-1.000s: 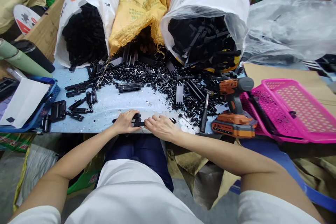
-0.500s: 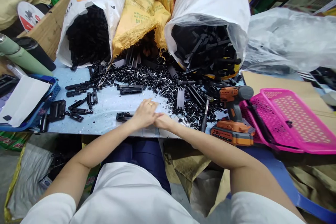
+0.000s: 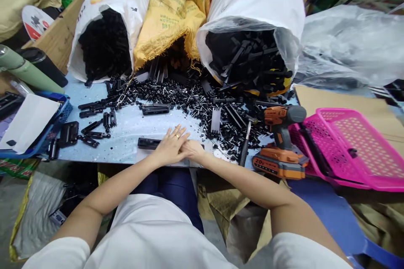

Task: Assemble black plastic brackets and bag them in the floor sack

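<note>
My left hand [image 3: 171, 146] lies flat on the pale blue table [image 3: 132, 128] with its fingers stretched out, pressing on the right end of a long black plastic part [image 3: 148, 143]. A ring shows on one finger. My right hand [image 3: 193, 150] sits right beside it, touching it, fingers curled under; what it holds, if anything, is hidden. A heap of small black pieces [image 3: 195, 98] spreads just beyond both hands.
Three open sacks of black parts [image 3: 104, 46] stand at the back of the table. An orange cordless drill [image 3: 279, 143] and a pink basket [image 3: 350, 143] are at the right. A blue tray with white paper [image 3: 31, 122] sits at the left, loose black parts [image 3: 91, 128] beside it.
Both hands let go of the black part at the table edge. The left hand swung right and now lies flat on the part; the right hand drew in beside it.
</note>
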### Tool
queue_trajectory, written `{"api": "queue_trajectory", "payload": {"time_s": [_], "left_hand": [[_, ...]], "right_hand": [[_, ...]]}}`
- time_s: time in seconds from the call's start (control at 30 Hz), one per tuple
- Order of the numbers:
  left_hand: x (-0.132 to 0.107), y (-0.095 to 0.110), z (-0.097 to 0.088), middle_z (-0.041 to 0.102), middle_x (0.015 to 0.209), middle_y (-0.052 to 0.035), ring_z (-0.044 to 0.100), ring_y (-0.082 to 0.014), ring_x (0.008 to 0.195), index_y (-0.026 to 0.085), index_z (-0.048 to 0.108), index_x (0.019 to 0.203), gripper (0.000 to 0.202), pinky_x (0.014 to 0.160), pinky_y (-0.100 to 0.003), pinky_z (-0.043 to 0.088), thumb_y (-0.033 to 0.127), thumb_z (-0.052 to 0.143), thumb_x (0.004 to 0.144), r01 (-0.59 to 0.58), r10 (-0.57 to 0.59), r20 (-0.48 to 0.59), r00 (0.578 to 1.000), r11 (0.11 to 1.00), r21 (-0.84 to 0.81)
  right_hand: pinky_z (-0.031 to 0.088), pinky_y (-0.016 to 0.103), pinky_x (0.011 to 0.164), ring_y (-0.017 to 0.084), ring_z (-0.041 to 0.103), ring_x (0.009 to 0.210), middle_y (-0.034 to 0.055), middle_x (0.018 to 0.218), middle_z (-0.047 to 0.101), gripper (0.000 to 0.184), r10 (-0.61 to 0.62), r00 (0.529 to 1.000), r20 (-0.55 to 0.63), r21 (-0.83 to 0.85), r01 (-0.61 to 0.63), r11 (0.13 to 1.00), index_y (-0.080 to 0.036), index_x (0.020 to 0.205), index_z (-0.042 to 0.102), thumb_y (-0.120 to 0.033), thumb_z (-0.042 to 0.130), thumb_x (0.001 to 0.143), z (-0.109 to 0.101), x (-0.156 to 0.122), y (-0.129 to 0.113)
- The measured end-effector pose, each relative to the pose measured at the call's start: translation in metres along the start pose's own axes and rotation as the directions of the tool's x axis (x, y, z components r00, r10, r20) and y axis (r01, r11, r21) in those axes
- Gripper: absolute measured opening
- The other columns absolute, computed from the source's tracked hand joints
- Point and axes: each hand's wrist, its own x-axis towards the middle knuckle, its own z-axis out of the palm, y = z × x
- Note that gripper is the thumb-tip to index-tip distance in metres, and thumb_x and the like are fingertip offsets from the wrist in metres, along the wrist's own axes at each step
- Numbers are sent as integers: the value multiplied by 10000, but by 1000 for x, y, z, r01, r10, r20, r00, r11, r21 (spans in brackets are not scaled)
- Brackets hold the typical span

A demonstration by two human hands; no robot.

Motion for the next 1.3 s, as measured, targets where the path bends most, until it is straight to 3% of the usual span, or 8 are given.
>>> {"api": "queue_trajectory", "payload": {"time_s": [0.23,0.57,0.77,0.83,0.9,1.03,1.17,1.3], "left_hand": [[-50,-48,7,649,1083,-124,622,-280,970,159,529,1192,608,833,-384,471,583,570,759,127,-127,-19,992,991,36],[-55,-51,18,676,928,-99,650,-242,835,165,582,1047,512,722,-319,473,593,553,768,26,-13,-146,989,996,86],[-45,-47,15,670,940,-92,640,-257,858,182,570,1067,517,703,-328,469,602,551,766,97,-96,-8,995,988,120],[-44,-47,14,666,937,-89,635,-255,858,186,569,1064,513,706,-329,468,605,542,769,108,-110,7,994,987,119],[-46,-47,14,657,952,-89,623,-251,879,190,572,1057,512,722,-330,468,612,535,770,121,-123,10,992,987,109],[-40,-46,12,608,1042,-114,541,-277,1033,178,565,1090,585,806,-360,456,652,531,748,103,-105,15,994,990,100],[11,-49,8,527,1197,-146,437,-285,1153,139,423,1296,559,935,-415,377,509,426,877,86,-79,-67,995,990,108],[101,-61,8,515,1193,-159,474,-248,1058,129,444,1295,423,871,-368,378,120,352,882,118,-95,-125,988,975,191]], "right_hand": [[312,281,641,181,528,783,88,843,588,304,-182,980,-74,-231,161,960,-152,997,549,-330,303,980,-28,-27,-17],[295,293,628,181,513,779,76,840,598,269,-212,977,9,-253,207,945,-163,965,561,-355,372,960,-42,-23,-22],[323,437,978,266,497,1082,121,1104,599,389,-2,993,-115,109,14,994,-178,1107,568,-463,566,843,-45,-47,19],[386,443,960,249,551,1051,108,1142,589,494,168,982,-85,497,-104,862,-203,1210,523,-538,512,848,-43,-60,38],[476,411,873,209,631,911,87,1062,612,522,302,952,53,830,-210,517,-203,1233,510,-565,458,861,-35,-71,54],[530,390,807,183,668,752,55,900,633,511,462,863,202,973,-232,8,-168,1084,589,-549,619,746,-1,-78,68],[539,386,789,181,650,744,52,852,657,438,629,774,78,970,-204,131,-180,947,625,-537,661,697,28,-79,62],[539,361,767,188,640,809,70,917,666,353,568,821,-62,914,-182,362,-179,957,634,-466,635,752,31,-88,50]]}}
